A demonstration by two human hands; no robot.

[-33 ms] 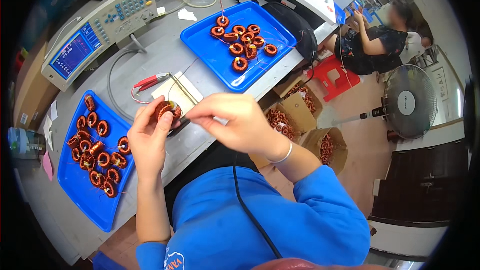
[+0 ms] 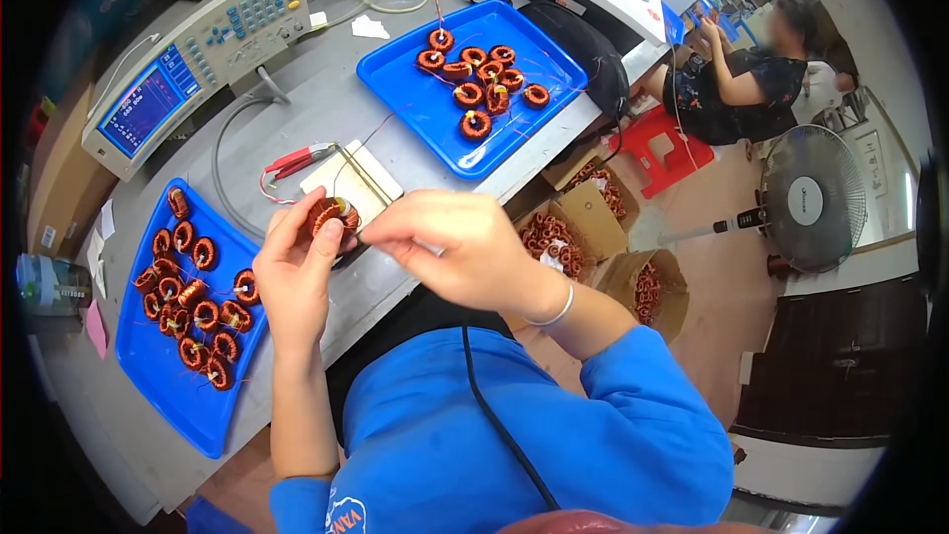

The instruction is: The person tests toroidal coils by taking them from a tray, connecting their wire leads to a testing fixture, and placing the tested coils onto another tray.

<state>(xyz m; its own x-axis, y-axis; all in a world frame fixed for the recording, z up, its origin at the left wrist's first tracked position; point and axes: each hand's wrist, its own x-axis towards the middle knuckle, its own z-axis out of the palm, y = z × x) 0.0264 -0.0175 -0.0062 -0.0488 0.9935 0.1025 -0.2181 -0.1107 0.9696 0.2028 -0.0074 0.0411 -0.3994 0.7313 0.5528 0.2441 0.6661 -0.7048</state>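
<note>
My left hand [image 2: 301, 267] holds a copper-wound toroidal coil [image 2: 324, 214] with a pale yellow patch between thumb and fingers. Beside the coil, my right hand [image 2: 440, 237] has its thumb and finger pinched together. What lies in that pinch is too small to make out. Just beyond the hands is a cream-coloured block [image 2: 376, 163] with metal strips across its top. A red clip [image 2: 293, 162] on a cable lies by its left corner.
Blue trays of coils lie at the left [image 2: 138, 366] and far side [image 2: 395, 89]. A bench meter [image 2: 198, 64] with a lit screen stands far left. Open cartons [image 2: 633, 272] of coils, a red stool [image 2: 682, 160] and a fan [image 2: 806, 200] are right. Another person [image 2: 741, 79] sits beyond.
My right fingertips have shifted slightly left and nearer to me, close by the coil. My left hand keeps the coil in about the same place.
</note>
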